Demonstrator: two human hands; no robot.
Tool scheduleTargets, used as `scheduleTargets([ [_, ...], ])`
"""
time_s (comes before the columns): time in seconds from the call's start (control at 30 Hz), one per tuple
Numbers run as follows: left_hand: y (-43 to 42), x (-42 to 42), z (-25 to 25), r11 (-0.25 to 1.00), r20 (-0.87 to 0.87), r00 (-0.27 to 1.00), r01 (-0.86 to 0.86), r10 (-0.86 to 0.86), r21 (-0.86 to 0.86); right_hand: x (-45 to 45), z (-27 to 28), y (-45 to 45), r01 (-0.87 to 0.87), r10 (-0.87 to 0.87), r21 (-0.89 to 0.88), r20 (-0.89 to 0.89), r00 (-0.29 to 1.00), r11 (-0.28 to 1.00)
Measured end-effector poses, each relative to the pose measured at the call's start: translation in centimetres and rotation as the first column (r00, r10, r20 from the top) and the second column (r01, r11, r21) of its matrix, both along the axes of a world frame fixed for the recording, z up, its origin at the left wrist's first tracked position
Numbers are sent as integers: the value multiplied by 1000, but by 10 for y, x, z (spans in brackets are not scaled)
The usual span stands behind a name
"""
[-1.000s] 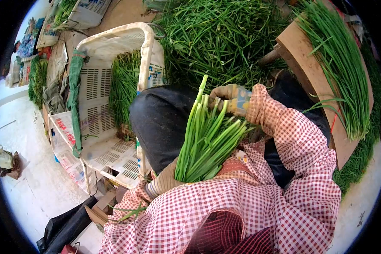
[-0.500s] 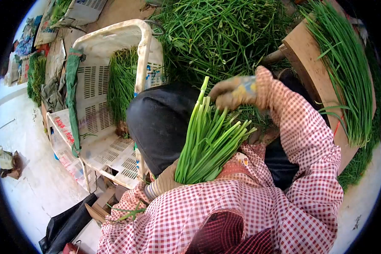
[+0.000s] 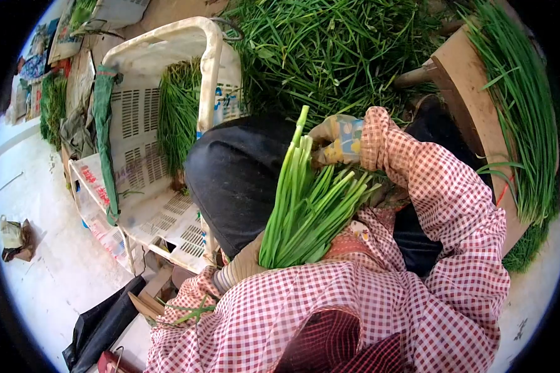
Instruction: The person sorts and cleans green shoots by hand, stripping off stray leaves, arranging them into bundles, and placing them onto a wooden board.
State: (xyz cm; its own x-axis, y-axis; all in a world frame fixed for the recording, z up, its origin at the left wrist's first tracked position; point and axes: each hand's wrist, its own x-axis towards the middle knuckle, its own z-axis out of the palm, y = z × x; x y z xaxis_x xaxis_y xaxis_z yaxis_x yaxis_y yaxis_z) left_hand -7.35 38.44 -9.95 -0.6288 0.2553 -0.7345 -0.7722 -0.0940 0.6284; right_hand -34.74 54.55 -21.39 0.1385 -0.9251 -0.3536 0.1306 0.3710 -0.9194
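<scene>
My gloved left hand (image 3: 241, 264) is closed around the lower part of a bunch of garlic chives (image 3: 305, 217), held against my lap. The pale cut stem ends fan upward, and one stem stands higher than the others. At the upper stem ends is my right hand (image 3: 337, 140), in a tan glove with a blue and yellow patch. Its fingers are curled in and pressed against the stems; the fingertips are partly hidden. Part of my left hand is covered by the sleeve and the leaves.
A white plastic crate (image 3: 208, 81) with chives inside stands at the left. A large heap of loose chives (image 3: 330, 56) lies ahead. At the right, long chives (image 3: 522, 118) rest on a wooden board (image 3: 473, 81). My black-clad knee (image 3: 236, 180) sits beside the crate.
My right hand has come down slightly and its fingers have curled in at the stem ends. My left hand and the bunch have stayed nearly in place.
</scene>
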Motion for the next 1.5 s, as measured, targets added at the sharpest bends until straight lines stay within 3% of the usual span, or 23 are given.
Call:
scheduleTargets([
  [0.07,1,-1,0,1000,-1,1000,0,0,-1,-6,9,0,8,26,100,-327,945,995],
  [0.17,1,-1,1,1000,-6,1000,-5,5,-7,-22,5,13,269,-61,266,-596,801,926],
  [0.23,1,-1,1,1000,-11,1000,-6,6,-9,-49,-9,28,545,-48,421,-758,650,725],
  [0.27,1,-2,1,1000,-14,1000,-6,5,-7,-68,-47,49,734,-283,405,-735,616,545],
  [0.3,1,-2,0,1000,-15,1000,-7,7,-5,-85,-74,73,773,-243,286,-838,488,567],
  [0.33,2,-2,0,1000,-19,1000,-8,8,-4,-73,-31,63,834,-157,285,-904,397,472],
  [0.4,1,-3,0,1000,-20,1000,-11,11,0,-52,4,47,626,-115,267,-858,501,732],
  [0.47,2,-2,-1,1000,-19,1000,-10,10,3,-37,38,27,121,4,288,-399,917,950],
  [0.53,3,-3,-2,1000,-19,1000,-7,8,9,-8,45,14,-22,49,150,-182,982,988],
  [0.73,2,0,0,1000,-20,1000,-18,18,12,20,46,5,183,-160,192,-131,978,964],
  [0.77,1,1,0,1000,-20,1000,-23,23,15,22,37,5,273,-265,0,-233,936,962],
  [0.8,2,2,0,1000,-21,999,-24,25,18,18,32,8,326,-302,15,-334,893,945],
  [0.9,1,3,-1,999,-34,999,-28,28,27,-25,-40,31,525,-400,-109,-781,479,844],
  [0.97,1,5,-1,999,-43,999,-31,33,29,-63,-46,50,740,-315,233,-795,519,631],
  [1.0,1,5,-2,999,-49,998,-33,34,28,-82,-62,56,737,-139,278,-882,450,616],
  [1.03,2,6,-2,999,-50,998,-38,39,31,-74,-60,55,709,-146,103,-949,281,697],
  [1.1,3,6,-2,999,-61,997,-39,41,37,-55,-29,42,624,-390,34,-754,529,781],
  [1.13,3,5,-3,999,-71,997,-37,39,34,-49,2,26,562,-508,105,-318,801,820],
  [1.17,4,6,-2,999,-76,996,-37,40,39,-38,17,19,487,-496,98,131,858,868],
  [1.2,5,5,-2,998,-83,996,-41,45,41,-28,30,12,419,-375,51,553,744,907],
  [1.27,7,6,-1,997,-97,994,-54,58,46,-14,72,-2,343,-338,52,350,874,938],
  [1.4,9,9,1,993,-127,989,-69,81,94,7,84,-4,504,-493,47,310,813,862],
  [1.5,10,13,1,994,-155,986,-40,55,98,17,98,-1,495,-494,5,72,867,869],
])
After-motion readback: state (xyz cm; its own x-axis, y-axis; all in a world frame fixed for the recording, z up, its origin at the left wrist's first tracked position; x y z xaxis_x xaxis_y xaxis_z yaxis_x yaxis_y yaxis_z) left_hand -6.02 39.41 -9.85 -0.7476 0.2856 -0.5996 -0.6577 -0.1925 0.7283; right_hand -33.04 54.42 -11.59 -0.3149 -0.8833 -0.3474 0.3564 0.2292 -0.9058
